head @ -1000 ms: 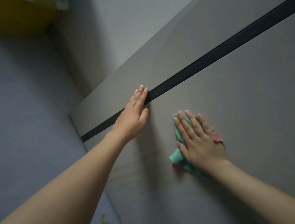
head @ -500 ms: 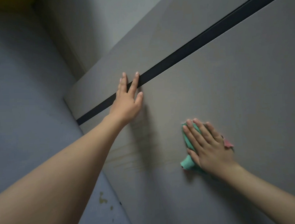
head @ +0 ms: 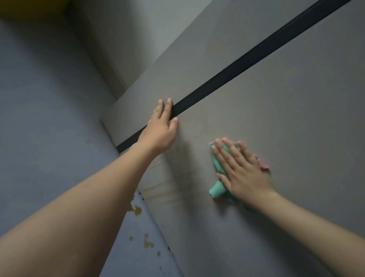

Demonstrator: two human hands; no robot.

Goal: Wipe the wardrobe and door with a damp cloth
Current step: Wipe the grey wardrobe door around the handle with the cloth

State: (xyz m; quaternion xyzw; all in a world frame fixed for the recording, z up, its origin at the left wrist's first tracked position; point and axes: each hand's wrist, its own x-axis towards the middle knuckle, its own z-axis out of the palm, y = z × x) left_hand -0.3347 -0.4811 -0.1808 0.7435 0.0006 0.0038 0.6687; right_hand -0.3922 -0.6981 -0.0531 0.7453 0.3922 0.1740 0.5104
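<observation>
Head view: right hand [head: 244, 173] flat on cloth [head: 217, 164]

Right hand [head: 242, 171] flat on green cloth [head: 217, 166], left hand [head: 160, 128] on wardrobe panel [head: 291, 112]

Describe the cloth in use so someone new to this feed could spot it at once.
Start at the large grey wardrobe panel crossed by a black strip. Below that strip, the right hand presses flat on the panel, and the cloth lies under its palm and fingers. It is the only mint-green thing here, with a pink edge showing past the hand.
</observation>
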